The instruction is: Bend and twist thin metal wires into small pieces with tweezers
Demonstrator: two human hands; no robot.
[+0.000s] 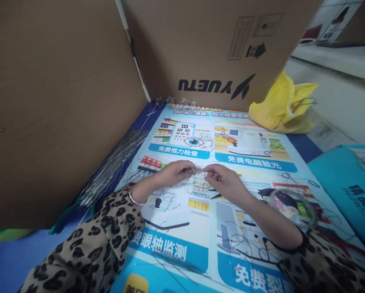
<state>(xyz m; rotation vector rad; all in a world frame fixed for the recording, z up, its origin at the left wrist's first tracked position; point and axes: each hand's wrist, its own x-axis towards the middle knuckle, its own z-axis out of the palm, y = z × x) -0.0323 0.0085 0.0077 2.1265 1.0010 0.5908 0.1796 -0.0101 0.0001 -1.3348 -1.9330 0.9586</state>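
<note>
Close together over the printed poster, my left hand and my right hand are both closed with fingertips pinched. Between them is thin silvery wire, bent into small loops. My left fingers grip one side of it and my right fingertips pinch the other; the exact ends are too fine to make out. Loose wire pieces lie on the poster below my left hand. Dark pointed tips show just under my right hand. A coil of wire lies by my right forearm.
Cardboard panels stand at the left and back. A bundle of straight wires lies along the left panel. Small bent wire pieces sit at the back. A yellow bag and a turquoise box are on the right.
</note>
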